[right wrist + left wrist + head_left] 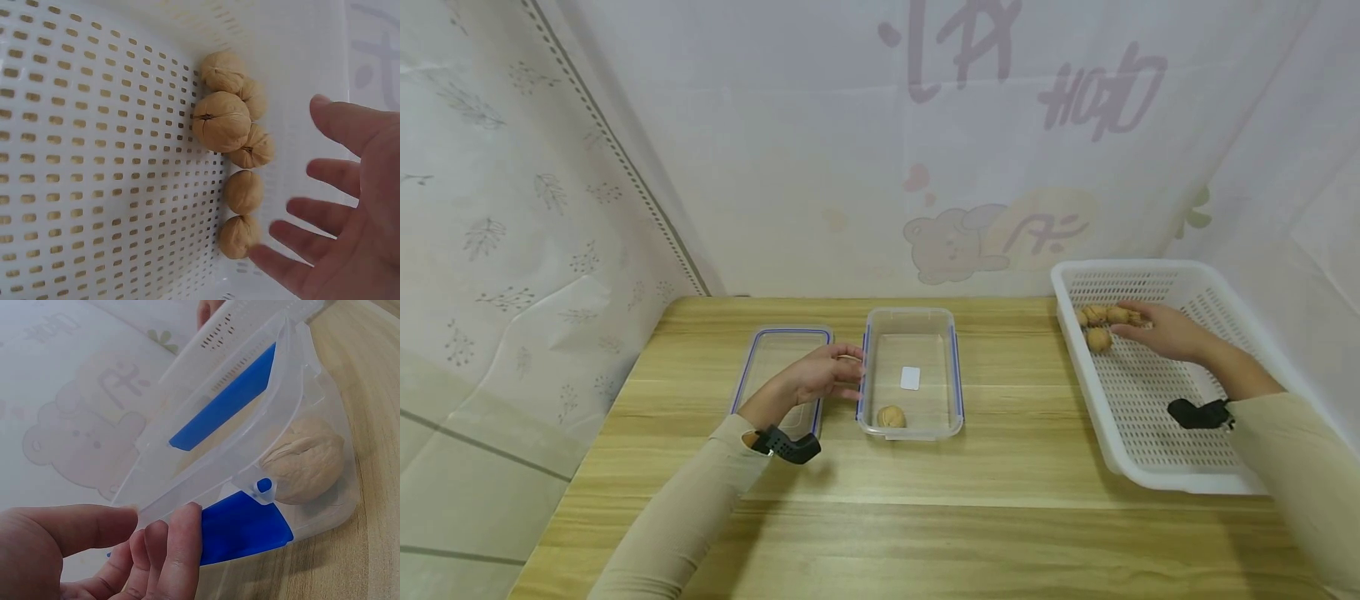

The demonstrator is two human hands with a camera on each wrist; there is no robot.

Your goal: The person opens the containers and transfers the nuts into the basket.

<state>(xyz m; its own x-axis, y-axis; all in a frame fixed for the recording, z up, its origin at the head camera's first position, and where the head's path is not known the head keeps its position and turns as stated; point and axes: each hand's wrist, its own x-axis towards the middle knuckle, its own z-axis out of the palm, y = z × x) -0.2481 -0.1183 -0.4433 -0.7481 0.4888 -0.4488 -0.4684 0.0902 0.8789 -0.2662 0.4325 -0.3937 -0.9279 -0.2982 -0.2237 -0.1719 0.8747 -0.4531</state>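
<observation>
The walnuts (234,134) lie bunched against the far wall of the white basket (1157,479) at the counter's (1000,517) right edge, just beyond the fingertips of the right hand (1161,332), whose fingers are spread and hold nothing. In the head view that hand covers part of the cluster, so whether it touches a nut is unclear. One walnut (891,416) sits in the near left corner of the clear container (956,367). The left hand (823,372), fingers loosely extended, rests against the container's left rim, beside the lid (767,342)
</observation>
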